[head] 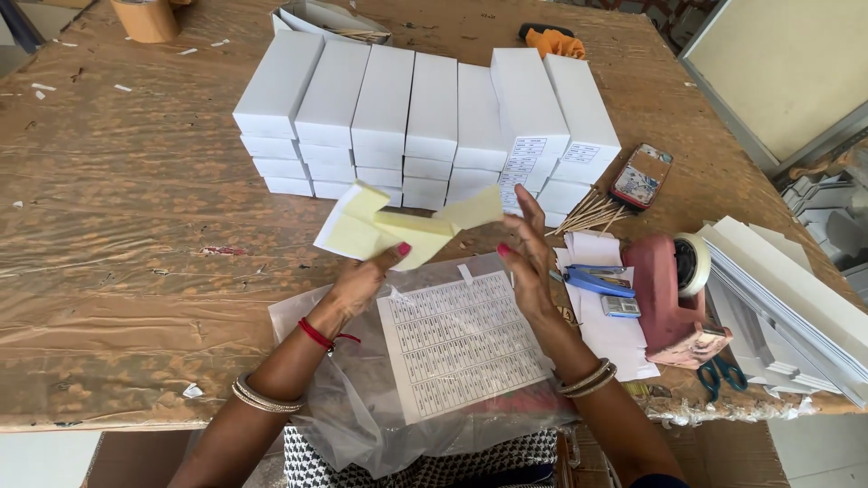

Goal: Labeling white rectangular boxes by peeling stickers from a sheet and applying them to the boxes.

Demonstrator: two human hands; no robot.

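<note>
My left hand (362, 282) grips a flat, unfolded carton blank (384, 230), pale yellow inside with a white outer face, held above the table. My right hand (529, 258) has its fingers spread and touches the blank's right flap (470, 211). Below both hands lies a white sheet of small printed labels (461, 343) on a clear plastic bag (362, 407). Just beyond the blank stand rows of stacked white boxes (407, 108).
To the right lie a blue stapler (599, 280), a pink tape dispenser (669, 294), thin wooden sticks (588, 215), a phone (642, 176), scissors (721, 373) and a pile of flat white cartons (796, 298). The wooden table (117, 226) has a plastic cover.
</note>
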